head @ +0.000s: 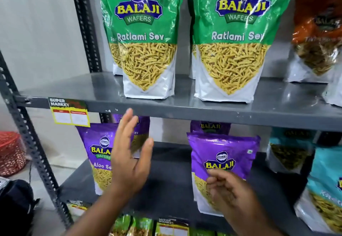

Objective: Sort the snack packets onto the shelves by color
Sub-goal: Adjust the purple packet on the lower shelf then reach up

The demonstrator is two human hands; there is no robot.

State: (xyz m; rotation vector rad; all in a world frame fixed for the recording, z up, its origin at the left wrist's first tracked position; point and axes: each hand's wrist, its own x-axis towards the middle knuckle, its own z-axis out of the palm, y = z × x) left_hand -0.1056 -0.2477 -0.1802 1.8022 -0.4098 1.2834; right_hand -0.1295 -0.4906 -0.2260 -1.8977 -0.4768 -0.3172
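Two green Ratlami Sev packets (pixel 146 37) (pixel 235 37) stand upright on the upper grey shelf (pixel 185 106), an orange packet (pixel 318 30) to their right. On the lower shelf (pixel 170 195) stand purple Aloo Sev packets, one at the left (pixel 98 154) and one at the right (pixel 222 154), with more purple packets behind. My left hand (pixel 129 154) is flat and open in front of the left purple packet, holding nothing. My right hand (pixel 231 193) has loosely curled fingers against the front of the right purple packet; whether it grips it is unclear.
Teal packets (pixel 325 185) stand at the right end of the lower shelf. A yellow price label (pixel 70 115) hangs on the upper shelf edge. More green packets (pixel 133 226) show on the shelf below. A red mesh bag (pixel 11 154) and a dark bag (pixel 14 208) lie left.
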